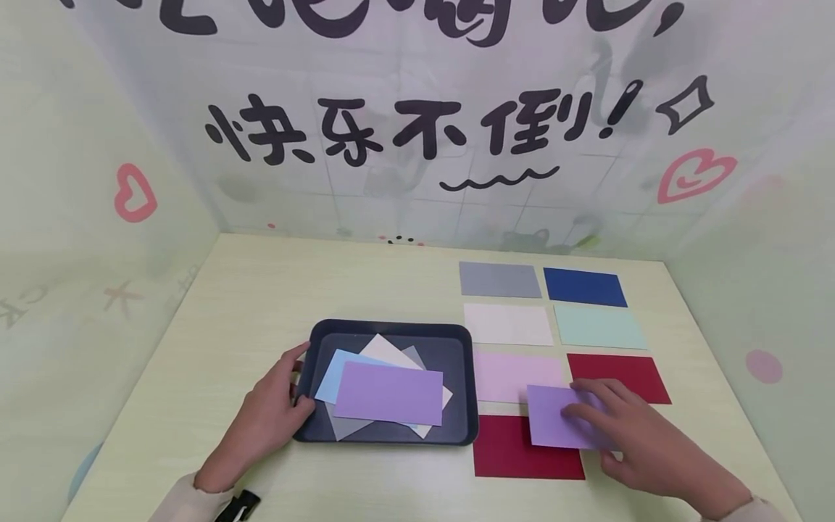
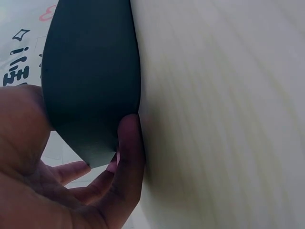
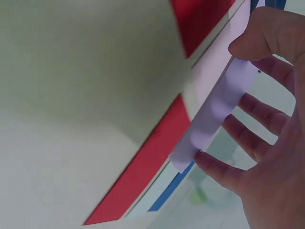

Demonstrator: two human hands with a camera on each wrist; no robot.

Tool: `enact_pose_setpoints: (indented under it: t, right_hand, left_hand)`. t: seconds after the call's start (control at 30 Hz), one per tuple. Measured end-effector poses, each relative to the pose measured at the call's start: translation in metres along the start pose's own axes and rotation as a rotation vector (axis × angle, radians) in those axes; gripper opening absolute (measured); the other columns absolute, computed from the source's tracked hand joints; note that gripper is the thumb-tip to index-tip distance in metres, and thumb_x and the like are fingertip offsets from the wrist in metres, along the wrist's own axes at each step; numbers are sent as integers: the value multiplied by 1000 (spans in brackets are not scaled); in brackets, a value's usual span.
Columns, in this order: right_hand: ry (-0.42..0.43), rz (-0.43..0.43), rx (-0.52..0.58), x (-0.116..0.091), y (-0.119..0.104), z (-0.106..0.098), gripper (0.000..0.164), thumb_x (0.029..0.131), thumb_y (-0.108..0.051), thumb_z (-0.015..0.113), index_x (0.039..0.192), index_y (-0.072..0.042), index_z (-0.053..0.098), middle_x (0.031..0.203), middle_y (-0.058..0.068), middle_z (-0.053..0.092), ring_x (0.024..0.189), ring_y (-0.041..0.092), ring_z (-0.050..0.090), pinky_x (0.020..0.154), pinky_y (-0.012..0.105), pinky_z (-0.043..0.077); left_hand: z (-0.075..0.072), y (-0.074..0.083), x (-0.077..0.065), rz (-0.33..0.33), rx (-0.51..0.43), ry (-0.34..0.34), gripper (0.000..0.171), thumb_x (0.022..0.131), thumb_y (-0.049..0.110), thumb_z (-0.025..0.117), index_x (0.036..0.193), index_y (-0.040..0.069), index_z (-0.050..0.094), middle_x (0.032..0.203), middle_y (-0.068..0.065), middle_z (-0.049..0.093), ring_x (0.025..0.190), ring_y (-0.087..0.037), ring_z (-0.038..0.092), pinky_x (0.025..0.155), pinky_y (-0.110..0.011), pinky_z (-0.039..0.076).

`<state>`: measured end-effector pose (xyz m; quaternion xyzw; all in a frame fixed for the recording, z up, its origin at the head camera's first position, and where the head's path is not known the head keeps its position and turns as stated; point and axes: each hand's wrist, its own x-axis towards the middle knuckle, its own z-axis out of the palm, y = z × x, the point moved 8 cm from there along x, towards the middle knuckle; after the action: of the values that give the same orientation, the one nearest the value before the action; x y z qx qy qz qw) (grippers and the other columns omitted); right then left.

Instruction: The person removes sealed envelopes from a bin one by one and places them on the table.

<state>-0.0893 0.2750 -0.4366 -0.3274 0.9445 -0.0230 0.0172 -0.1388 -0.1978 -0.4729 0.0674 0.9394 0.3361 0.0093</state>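
Observation:
My left hand (image 1: 264, 409) grips the left rim of a dark blue tray (image 1: 391, 326); in the left wrist view the thumb and fingers curl around the tray wall (image 2: 93, 62). Inside the tray, a purple card (image 1: 388, 391) lies on top of a light blue card (image 1: 328, 378), a whitish card (image 1: 385, 348) and a grey card (image 1: 352, 429), fanned at angles. My right hand (image 1: 642, 438) holds another purple card (image 1: 554, 417) above the table, partly covering a red card (image 1: 509, 457). Thumb and fingertips pinch this purple card (image 3: 217, 107) by its edges in the right wrist view.
Cards lie in two columns right of the tray: grey (image 1: 500, 280), dark blue (image 1: 584, 287), pale pink (image 1: 507, 324), mint (image 1: 600, 327), pink (image 1: 512, 373) and a second red card (image 1: 629, 373). A printed curtain (image 1: 391, 196) encloses the table's back and sides.

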Motion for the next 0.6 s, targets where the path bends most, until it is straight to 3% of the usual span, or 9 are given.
enact_pose_setpoints:
  t: [0.2, 0.33, 0.43, 0.6]
  right_hand:
    - [49, 10, -39, -36, 12, 6, 70, 59, -23, 81, 126, -33, 61, 139, 3, 48, 122, 22, 43, 86, 40, 50]
    - [112, 9, -36, -58, 18, 9, 64, 61, -17, 74, 122, -29, 62, 136, 7, 51, 121, 25, 44, 105, 20, 29]
    - [156, -5, 1, -70, 24, 12, 62, 59, -10, 67, 119, -25, 63, 132, 10, 53, 117, 27, 45, 106, 10, 8]
    - [168, 8, 15, -83, 35, 22, 62, 60, -8, 66, 119, -27, 62, 132, 7, 52, 116, 25, 45, 105, 9, 10]
  left_hand:
    - [1, 0, 1, 2, 2, 1, 80, 77, 1, 63, 151, 9, 32, 117, -12, 60, 72, -13, 53, 60, -31, 42]
    - [0, 1, 1, 5, 6, -1, 80, 78, 1, 63, 151, 9, 32, 118, -13, 60, 73, -14, 54, 61, -32, 43]
    - [0, 2, 1, 4, 8, -4, 80, 78, 1, 64, 151, 9, 31, 119, -15, 60, 76, -14, 56, 62, -33, 44]
    - [0, 1, 0, 2, 3, -19, 81, 79, 1, 64, 152, 7, 30, 122, -18, 59, 78, -15, 57, 63, -34, 44]
